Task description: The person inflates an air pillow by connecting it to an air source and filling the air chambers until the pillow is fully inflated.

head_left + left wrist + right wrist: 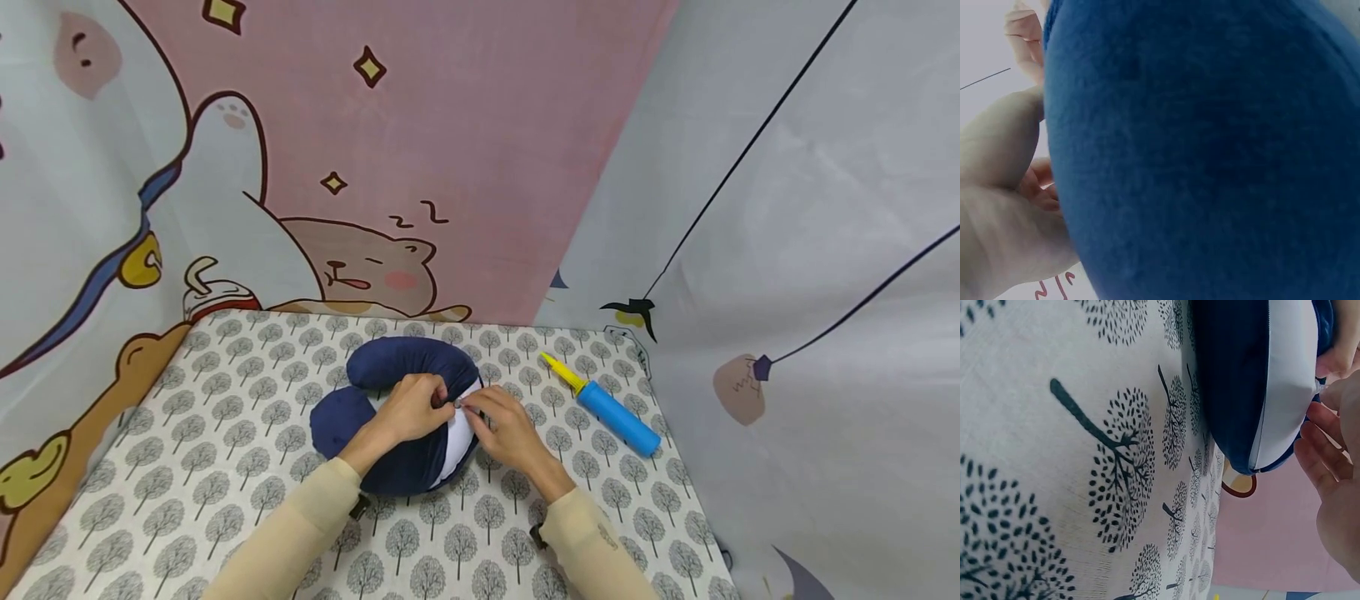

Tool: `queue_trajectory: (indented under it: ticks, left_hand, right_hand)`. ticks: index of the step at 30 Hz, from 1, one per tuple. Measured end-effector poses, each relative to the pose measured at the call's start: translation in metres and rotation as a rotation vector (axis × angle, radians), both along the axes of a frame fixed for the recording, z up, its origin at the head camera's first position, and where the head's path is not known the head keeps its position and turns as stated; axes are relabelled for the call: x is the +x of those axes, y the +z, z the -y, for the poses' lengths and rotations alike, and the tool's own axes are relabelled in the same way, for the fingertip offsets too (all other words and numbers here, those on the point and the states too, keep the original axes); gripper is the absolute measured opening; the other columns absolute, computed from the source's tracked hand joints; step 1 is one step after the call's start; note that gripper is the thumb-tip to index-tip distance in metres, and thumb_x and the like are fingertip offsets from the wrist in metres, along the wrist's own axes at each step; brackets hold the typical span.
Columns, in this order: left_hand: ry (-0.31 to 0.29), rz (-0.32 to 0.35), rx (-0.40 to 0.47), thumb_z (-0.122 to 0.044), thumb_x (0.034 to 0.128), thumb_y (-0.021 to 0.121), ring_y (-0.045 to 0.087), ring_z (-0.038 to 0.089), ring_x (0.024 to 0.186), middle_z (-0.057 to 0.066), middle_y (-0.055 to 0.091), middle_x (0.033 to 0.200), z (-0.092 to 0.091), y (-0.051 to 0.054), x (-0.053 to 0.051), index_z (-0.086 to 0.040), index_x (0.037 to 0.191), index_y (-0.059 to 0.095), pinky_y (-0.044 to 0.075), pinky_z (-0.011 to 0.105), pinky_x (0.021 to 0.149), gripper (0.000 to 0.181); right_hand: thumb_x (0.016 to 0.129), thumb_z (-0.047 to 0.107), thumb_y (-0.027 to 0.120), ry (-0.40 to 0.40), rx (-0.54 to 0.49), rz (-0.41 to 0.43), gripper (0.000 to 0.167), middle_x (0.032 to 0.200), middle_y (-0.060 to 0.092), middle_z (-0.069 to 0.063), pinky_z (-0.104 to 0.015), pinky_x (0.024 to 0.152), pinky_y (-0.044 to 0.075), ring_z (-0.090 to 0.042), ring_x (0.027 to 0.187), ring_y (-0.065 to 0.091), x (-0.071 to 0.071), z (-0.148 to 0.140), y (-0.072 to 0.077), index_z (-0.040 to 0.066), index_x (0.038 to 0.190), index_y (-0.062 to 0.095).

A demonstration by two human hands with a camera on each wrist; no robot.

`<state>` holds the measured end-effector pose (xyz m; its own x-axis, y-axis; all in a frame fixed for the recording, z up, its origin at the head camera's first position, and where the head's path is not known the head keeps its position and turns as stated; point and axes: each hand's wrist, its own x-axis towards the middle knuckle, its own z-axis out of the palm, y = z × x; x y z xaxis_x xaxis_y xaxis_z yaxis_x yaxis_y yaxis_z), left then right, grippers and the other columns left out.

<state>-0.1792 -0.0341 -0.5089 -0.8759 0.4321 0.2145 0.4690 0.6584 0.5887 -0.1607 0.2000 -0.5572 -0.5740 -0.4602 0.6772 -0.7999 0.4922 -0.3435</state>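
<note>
A U-shaped navy neck pillow point(408, 354) lies on the table. Its cover is unzipped along the outer curve, baring a white inner bladder point(1291, 369). From that bladder a small clear air valve point(1319, 388) sticks out. My right hand point(506, 425) pinches at the valve with thumb and fingertips. Across the pillow reaches my left hand point(411, 410), its fingers curled and pinching at the same valve; the fingertips are partly hidden. The navy cover point(1204, 150) fills most of the left wrist view.
A blue hand pump point(618, 418) with a yellow nozzle point(562, 370) lies to the right of the pillow. A tree-print cloth point(202, 458) covers the table. Cartoon-printed curtains point(480, 125) hang behind and at both sides.
</note>
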Motion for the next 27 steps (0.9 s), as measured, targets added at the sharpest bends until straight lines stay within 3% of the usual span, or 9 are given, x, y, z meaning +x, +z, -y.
queue_trajectory:
  ticks: [6,15,21,27]
  left_hand:
    - [0.004,0.056,0.021,-0.013,0.0998,0.076,0.057,0.009,0.067,-0.002,0.068,0.079,-0.004,0.004,0.0,-0.013,0.089,0.073,0.048,0.027,0.065,0.012]
    - [-0.01,0.053,0.079,-0.012,0.1026,0.073,0.057,0.007,0.069,-0.002,0.069,0.081,-0.006,0.003,0.002,-0.013,0.091,0.074,0.048,0.025,0.066,0.012]
    - [0.008,0.037,0.113,-0.014,0.1026,0.074,0.059,0.007,0.072,0.0,0.072,0.085,-0.008,0.003,0.003,-0.014,0.094,0.075,0.051,0.025,0.069,0.009]
    - [-0.067,0.03,0.113,-0.017,0.1045,0.077,0.064,0.006,0.076,0.001,0.074,0.09,-0.004,0.0,0.006,-0.012,0.1,0.077,0.054,0.024,0.071,0.007]
  right_hand:
    - [0.099,-0.003,0.081,-0.017,-0.003,0.007,0.026,0.119,0.082,-0.01,-0.038,0.093,0.065,-0.025,0.109,0.077,0.003,0.0,-0.003,0.004,0.124,0.082]
    - [0.1,-0.003,0.078,-0.049,-0.081,0.129,0.024,0.124,0.084,-0.012,-0.043,0.101,0.066,-0.03,0.116,0.081,0.009,-0.004,-0.008,0.002,0.123,0.082]
    - [0.104,0.002,0.077,-0.032,-0.057,0.195,0.021,0.134,0.082,-0.01,-0.045,0.106,0.065,-0.03,0.126,0.079,0.012,-0.005,-0.008,0.005,0.124,0.083]
    - [0.106,0.006,0.076,-0.069,-0.089,0.281,0.021,0.133,0.083,-0.009,-0.047,0.106,0.066,-0.029,0.125,0.079,0.014,-0.009,-0.007,0.008,0.126,0.084]
